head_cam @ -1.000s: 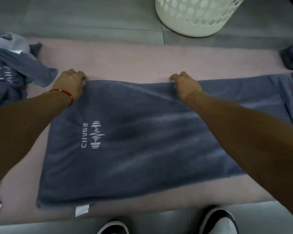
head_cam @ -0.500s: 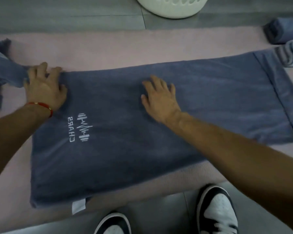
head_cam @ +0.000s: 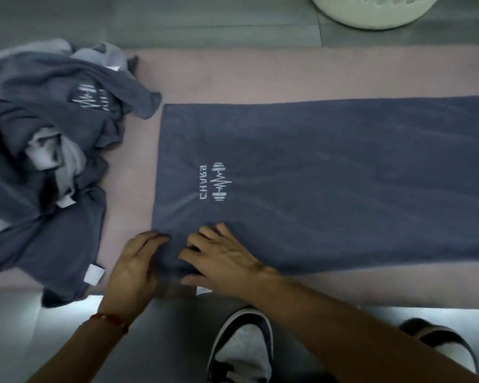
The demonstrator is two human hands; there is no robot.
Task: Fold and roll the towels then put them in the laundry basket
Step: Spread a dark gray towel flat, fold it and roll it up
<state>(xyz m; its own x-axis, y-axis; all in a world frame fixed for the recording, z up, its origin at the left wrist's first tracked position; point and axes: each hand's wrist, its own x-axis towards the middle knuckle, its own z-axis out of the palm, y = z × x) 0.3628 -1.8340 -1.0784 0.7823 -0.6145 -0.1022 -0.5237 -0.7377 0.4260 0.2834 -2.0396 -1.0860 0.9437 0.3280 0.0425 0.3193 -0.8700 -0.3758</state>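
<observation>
The towel lies folded lengthwise across the pink mat, unrolled. At its near left corner the left hand pinches the edge; the right hand rests on it, fingers loosely bent. One heap of unfolded towels waits left; one laundry basket stands beyond.

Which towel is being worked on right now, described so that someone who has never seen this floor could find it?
Start at the pink mat on the grey floor, below the white laundry basket. The towel being worked on is the dark blue one spread flat across the mat, both hands at its near left corner. Unlike the crumpled towel pile to its left, it lies smooth, logo showing.
</observation>
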